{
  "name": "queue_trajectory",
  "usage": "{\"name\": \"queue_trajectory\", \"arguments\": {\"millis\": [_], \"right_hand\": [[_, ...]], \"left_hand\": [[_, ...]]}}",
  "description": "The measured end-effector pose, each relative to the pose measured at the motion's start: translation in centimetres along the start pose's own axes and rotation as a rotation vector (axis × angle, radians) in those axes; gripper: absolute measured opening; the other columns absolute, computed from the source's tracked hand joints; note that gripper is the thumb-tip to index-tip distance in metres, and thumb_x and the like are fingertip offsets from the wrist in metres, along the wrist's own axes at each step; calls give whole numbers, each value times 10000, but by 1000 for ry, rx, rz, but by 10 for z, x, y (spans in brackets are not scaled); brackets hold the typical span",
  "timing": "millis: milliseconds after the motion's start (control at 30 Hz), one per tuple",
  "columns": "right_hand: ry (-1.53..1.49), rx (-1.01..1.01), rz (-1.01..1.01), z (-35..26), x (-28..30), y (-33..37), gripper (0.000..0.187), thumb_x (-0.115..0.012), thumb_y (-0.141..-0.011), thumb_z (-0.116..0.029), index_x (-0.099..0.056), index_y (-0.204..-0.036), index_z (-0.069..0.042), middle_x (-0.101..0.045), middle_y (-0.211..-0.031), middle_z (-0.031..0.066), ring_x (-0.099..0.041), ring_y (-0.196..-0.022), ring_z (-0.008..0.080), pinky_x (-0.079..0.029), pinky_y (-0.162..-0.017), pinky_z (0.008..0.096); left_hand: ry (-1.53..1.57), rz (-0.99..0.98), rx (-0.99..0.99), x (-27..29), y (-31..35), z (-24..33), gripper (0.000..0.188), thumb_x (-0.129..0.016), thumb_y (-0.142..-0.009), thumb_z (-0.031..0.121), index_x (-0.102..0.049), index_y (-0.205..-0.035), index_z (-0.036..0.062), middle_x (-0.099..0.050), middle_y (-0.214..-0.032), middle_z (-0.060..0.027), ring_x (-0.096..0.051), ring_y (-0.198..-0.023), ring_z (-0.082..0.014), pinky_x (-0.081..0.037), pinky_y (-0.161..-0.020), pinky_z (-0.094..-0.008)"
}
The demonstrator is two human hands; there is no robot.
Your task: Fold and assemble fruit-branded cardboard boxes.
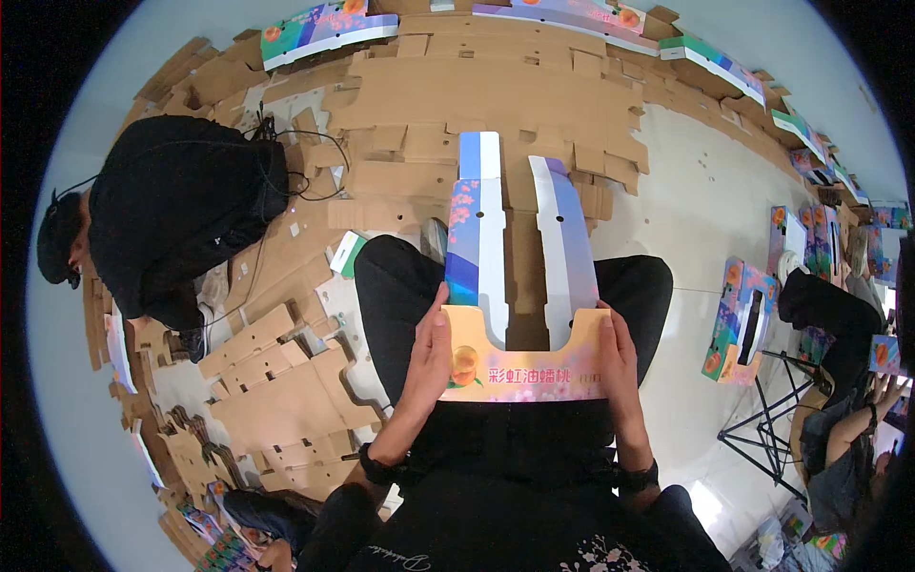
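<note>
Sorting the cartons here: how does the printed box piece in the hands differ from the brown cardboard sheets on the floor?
The printed box piece is glossy, coloured pink, blue and white; the brown cardboard sheets are plain and unprinted. The piece is held up over the lap by the left hand and right hand; the sheets lie flat in overlapping layers. Both are die-cut cardboard with notches.

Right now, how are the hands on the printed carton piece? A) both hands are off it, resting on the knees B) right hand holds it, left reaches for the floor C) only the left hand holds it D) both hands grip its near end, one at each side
D: the left hand and right hand each clasp one side of the near end of the colourful printed carton piece, held over the lap.
</note>
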State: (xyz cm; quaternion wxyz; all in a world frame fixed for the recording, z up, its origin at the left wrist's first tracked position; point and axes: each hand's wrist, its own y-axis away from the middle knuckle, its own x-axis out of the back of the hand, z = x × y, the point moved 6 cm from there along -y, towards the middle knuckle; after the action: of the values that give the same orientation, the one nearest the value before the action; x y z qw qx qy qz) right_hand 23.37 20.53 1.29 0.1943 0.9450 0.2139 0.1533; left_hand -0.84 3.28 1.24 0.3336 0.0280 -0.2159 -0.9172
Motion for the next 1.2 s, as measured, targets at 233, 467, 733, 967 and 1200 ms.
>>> {"name": "queue_trajectory", "arguments": {"millis": [233, 467, 733, 967, 1200], "right_hand": [[20, 51, 11, 14, 1, -3, 440, -415, -1082, -273, -544, -1383, 21, -555, -1367, 156, -529, -1260, 225, -410, -1073, 333], [24, 54, -17, 15, -1, -9, 428, -421, -1075, -266, -553, -1393, -12, -534, -1372, 152, -545, -1240, 225, -422, -1062, 344], [-37, 5, 0, 27, 0, -22, 362, -476, -1054, -237, -614, -1344, -69, -585, -1235, 135, -575, -1156, 207, -451, -1011, 336], [127, 109, 59, 18, 2, -17, 323, -506, -1032, -229, -662, -1260, -63, -603, -1158, 152, -590, -1096, 245, -460, -983, 359], [207, 196, 57, 17, -1, -20, 338, -498, -1025, -211, -635, -1306, -83, -610, -1153, 165, -588, -1076, 246, -463, -966, 365]], "left_hand": [[84, -71, -37, -4, 2, 14, 535, -298, -1111, 337, -347, -1527, 3, -434, -1512, -125, -423, -1356, -177, -302, -1142, -306], [150, -110, -75, -7, -5, 13, 531, -281, -1114, 317, -287, -1545, 6, -375, -1561, -146, -360, -1412, -178, -270, -1167, -308], [120, -82, -126, -5, -15, 12, 437, -303, -1110, 198, -337, -1513, 33, -426, -1536, -108, -427, -1340, -156, -318, -1129, -290], [165, -61, -113, -5, -18, -1, 343, -299, -1105, 146, -400, -1409, 24, -499, -1474, -90, -480, -1248, -132, -345, -1090, -274], [107, -59, -209, -4, -21, -1, 429, -296, -1106, 165, -259, -1518, 52, -426, -1552, -84, -511, -1191, -122, -402, -1041, -267]]}}
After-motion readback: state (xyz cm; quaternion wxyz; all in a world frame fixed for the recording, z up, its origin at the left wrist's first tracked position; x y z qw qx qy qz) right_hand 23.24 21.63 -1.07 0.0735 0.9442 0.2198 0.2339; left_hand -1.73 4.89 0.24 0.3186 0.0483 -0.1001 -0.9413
